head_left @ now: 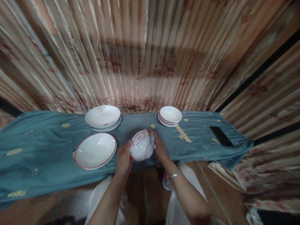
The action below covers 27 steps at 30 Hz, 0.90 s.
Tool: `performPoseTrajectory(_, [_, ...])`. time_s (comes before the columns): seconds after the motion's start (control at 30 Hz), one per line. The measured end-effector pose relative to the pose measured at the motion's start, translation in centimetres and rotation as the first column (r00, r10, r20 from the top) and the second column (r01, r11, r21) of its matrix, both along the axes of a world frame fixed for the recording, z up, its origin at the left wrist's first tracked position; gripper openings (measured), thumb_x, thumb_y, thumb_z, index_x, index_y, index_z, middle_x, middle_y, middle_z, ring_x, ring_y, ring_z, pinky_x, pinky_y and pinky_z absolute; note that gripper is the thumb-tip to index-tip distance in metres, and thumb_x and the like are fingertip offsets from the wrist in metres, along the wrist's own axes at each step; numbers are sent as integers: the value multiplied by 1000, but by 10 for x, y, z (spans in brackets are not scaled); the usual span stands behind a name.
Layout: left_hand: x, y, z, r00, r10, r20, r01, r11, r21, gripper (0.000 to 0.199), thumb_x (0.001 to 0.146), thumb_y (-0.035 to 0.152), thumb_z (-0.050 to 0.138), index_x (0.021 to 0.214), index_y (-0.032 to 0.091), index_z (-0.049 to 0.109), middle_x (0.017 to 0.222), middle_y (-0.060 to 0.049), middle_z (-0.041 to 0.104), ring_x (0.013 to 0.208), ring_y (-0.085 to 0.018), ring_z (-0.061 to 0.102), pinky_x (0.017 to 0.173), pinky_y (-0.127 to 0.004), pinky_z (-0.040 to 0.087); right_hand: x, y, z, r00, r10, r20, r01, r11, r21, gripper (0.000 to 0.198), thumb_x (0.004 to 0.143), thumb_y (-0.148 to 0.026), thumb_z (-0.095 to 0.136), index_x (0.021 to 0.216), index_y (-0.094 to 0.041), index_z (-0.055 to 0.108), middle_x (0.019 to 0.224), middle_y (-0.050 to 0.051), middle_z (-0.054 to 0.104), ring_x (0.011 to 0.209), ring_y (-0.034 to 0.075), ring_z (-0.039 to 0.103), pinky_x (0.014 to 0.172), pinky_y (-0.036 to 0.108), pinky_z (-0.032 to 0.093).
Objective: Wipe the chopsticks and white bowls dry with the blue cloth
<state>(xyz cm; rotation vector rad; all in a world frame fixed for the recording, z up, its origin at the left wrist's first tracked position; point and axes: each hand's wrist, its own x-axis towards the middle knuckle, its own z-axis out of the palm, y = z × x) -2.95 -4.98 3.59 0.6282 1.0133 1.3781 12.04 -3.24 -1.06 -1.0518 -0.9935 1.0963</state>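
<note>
A rounded white porcelain pot [141, 146] with red lettering and a red motif is held tilted above the table's front edge. My left hand [124, 157] grips its left side, thumb on top and fingers closed around it. On the other side, my right hand [158, 147] presses a bluish-grey cloth [152, 140] against the pot. The right fingers are partly hidden behind the cloth and pot. Just left of my left hand lies a large white bowl [95, 151] with a red rim.
Behind it stands a stack of white plates [103, 117]. Small bowls [170, 115] are stacked at the back right, beside wooden chopsticks [183, 133]. A black phone [221, 136] lies further right on the green tablecloth [49, 140]. Patterned curtains [145, 62] hang behind the table.
</note>
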Motion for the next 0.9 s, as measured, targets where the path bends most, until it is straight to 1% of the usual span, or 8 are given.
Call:
performPoseTrajectory(0.17, [-1,5,0,1000,18,20,-19,999,35,42,55,53,78,64,13,69,59,-3,67,60,-17,61,56,-25,45,-15,-2,-14,935,-116,-336,57,982,-181,40,77,-50,59,108,-24,64,114,1,69,111,19,60,100,33,44])
performPoseTrajectory(0.27, [-1,7,-1,999,31,-8,-31,998,50,42,58,54,76,64,13,68,60,-3,68,61,-17,61,55,-25,45,-27,-3,-16,845,-193,-499,41,953,-299,24,82,-44,55,91,-24,65,92,-2,73,95,16,65,88,29,51])
performPoseTrajectory(0.37, [0,9,1,998,44,-37,-42,998,49,42,58,54,76,63,14,68,59,-3,67,60,-17,61,54,-25,45,-38,-5,-16,759,-256,-599,0,920,-393,20,87,-38,48,84,-25,63,82,-3,72,83,14,66,79,28,54])
performPoseTrajectory(0.47, [3,9,6,998,52,-34,-50,998,40,42,56,55,77,61,14,67,55,-2,65,61,-18,62,54,-25,46,-45,-11,-15,683,-234,-692,-136,890,-436,23,91,-33,42,84,-25,62,80,-3,72,76,14,66,73,29,55])
performPoseTrajectory(0.57, [7,9,9,998,62,-22,-62,998,29,42,53,54,78,59,14,65,53,-1,64,60,-19,62,54,-26,47,-46,-18,-16,588,-195,-785,-330,828,-453,24,92,-31,40,88,-23,62,79,-2,72,73,14,66,70,29,54])
performPoseTrajectory(0.63, [10,8,8,998,66,-4,-66,998,18,42,51,53,79,60,14,66,52,-1,63,60,-19,63,55,-26,48,-45,-20,-18,550,-166,-818,-409,801,-438,24,92,-33,41,92,-23,62,80,-1,72,74,15,66,69,30,54])
performPoseTrajectory(0.77, [14,6,5,997,56,48,-57,998,15,41,54,51,77,67,13,67,56,-1,64,61,-19,63,58,-27,49,-42,-14,-23,546,-131,-827,-431,803,-412,25,91,-36,42,96,-22,61,83,1,72,78,17,66,70,34,55])
performPoseTrajectory(0.9, [14,-1,5,994,-34,105,30,998,48,31,54,41,78,65,14,66,60,-1,66,66,-19,65,62,-28,49,-37,-4,-20,637,-85,-766,-324,872,-366,22,89,-34,48,99,-20,63,82,2,72,80,19,67,77,37,55])
